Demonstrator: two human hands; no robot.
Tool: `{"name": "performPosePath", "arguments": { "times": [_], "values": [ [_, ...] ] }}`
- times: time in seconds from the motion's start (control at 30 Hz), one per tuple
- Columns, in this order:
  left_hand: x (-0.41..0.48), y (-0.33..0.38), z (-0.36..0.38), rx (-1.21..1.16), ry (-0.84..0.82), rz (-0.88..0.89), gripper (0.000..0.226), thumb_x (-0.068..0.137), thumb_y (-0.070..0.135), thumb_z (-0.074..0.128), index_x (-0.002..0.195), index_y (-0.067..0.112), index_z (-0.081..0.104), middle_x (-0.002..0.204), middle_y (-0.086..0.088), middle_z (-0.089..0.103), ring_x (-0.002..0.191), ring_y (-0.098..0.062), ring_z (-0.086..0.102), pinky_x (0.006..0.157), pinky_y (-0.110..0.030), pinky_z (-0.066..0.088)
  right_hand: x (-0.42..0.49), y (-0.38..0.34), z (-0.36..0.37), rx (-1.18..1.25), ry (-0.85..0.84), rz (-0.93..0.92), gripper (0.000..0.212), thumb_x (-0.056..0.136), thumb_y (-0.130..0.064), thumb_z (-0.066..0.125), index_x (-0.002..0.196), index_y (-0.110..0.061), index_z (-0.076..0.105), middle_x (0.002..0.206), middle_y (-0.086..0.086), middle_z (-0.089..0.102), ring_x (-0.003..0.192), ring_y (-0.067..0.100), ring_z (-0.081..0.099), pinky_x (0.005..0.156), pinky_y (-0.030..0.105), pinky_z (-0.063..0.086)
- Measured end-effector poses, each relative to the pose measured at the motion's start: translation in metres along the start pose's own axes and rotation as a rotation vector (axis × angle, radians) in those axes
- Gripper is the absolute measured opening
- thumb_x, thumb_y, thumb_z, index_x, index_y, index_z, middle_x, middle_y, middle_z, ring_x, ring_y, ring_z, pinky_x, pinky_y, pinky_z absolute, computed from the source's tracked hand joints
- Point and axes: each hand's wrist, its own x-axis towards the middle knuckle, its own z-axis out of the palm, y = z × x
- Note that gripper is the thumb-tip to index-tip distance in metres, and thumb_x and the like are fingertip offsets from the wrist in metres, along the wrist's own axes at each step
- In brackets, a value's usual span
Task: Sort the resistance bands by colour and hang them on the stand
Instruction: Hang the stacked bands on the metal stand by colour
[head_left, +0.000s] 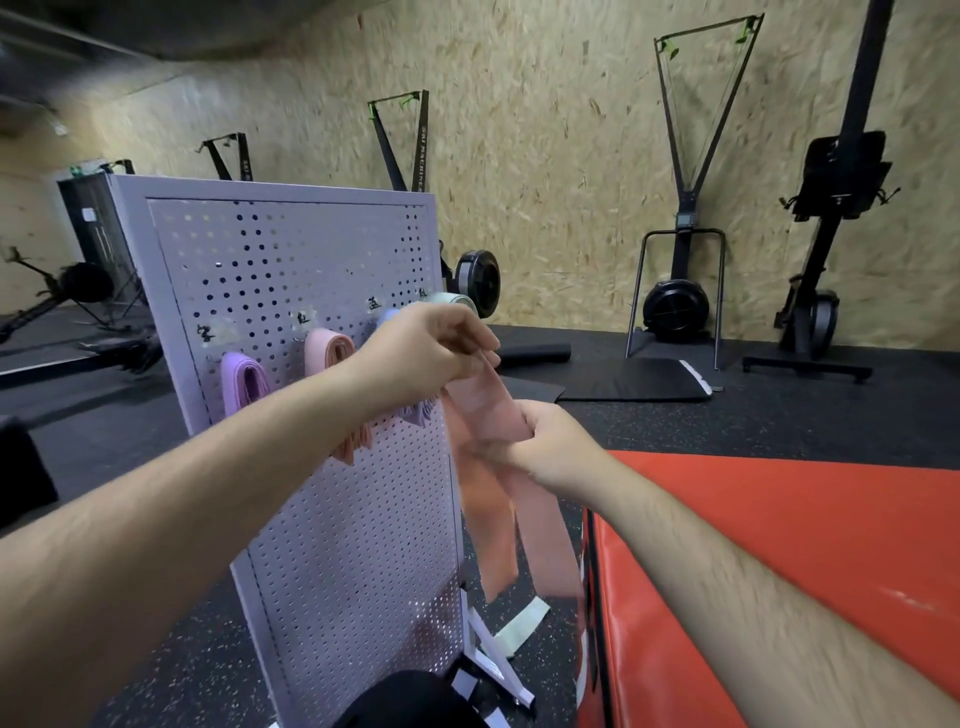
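Head view: left hand (441, 348) and right hand (540, 441) both grip one pink band (493, 415); next, loop it onto the stand (291, 249) hook holding pink bands.

I log a red padded block (779, 545) at lower right, resting on black speckled flooring (779, 415). Farther back I count a black foam roller (535, 353) lying near a flat black mat (634, 379). Along the chipboard wall (545, 130) I note ski machines (685, 208) and one tall black machine (836, 176).
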Motion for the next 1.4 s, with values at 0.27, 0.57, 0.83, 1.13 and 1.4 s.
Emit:
{"name": "performPosePath", "arguments": {
  "times": [0.27,0.57,0.83,1.13,1.4],
  "values": [
    [0.019,0.020,-0.053,0.205,0.118,-0.061,0.020,0.082,0.004,0.073,0.094,0.020,0.075,0.089,0.001,0.074,0.075,-0.011,0.065,0.067,-0.023,0.053,0.007,-0.021,0.016,-0.071,0.044,-0.042,0.055,0.075,-0.055,0.081,0.117,-0.033,0.053,0.109,-0.010,0.067,0.099,0.006,0.066,0.087,0.034,0.054],
    [0.036,0.049,-0.069,0.256,0.095,-0.172,0.016,0.078,0.003,0.074,0.082,0.016,0.080,0.078,-0.001,0.075,0.068,-0.011,0.066,0.079,-0.029,0.059,0.019,-0.068,0.046,-0.040,0.123,-0.051,0.076,0.070,-0.057,0.083,0.127,-0.031,0.040,0.109,-0.012,0.058,0.101,0.005,0.058,0.090,0.031,0.051],
    [0.040,0.043,-0.095,0.351,0.208,-0.317,0.026,0.072,0.012,0.070,0.096,0.003,0.077,0.081,-0.009,0.072,0.064,-0.021,0.050,0.055,-0.026,0.041,0.042,-0.071,0.055,-0.421,0.212,-0.180,0.028,0.088,-0.018,0.055,0.065,-0.015,0.040,0.079,0.002,0.046,0.062,0.017,0.045,0.055,0.031,0.036],
    [0.045,0.021,-0.150,0.370,0.394,-0.417,0.007,0.085,0.012,0.071,0.087,0.005,0.069,0.058,-0.002,0.056,0.025,-0.007,0.040,0.031,-0.011,0.025,0.096,-0.103,0.063,-0.394,0.232,-0.169,0.019,0.090,-0.028,0.062,0.071,-0.024,0.060,0.073,-0.007,0.062,0.070,0.015,0.058,0.058,0.027,0.043],
    [0.055,-0.018,-0.171,0.384,0.415,-0.409,0.014,0.082,0.013,0.067,0.092,0.008,0.076,0.075,-0.004,0.056,0.063,-0.020,0.043,0.053,-0.028,0.036,0.143,-0.111,0.073,-0.464,0.328,-0.124,0.012,0.081,-0.010,0.057,0.080,-0.017,0.067,0.085,-0.002,0.067,0.082,0.019,0.063,0.057,0.023,0.043]
  ]
}}
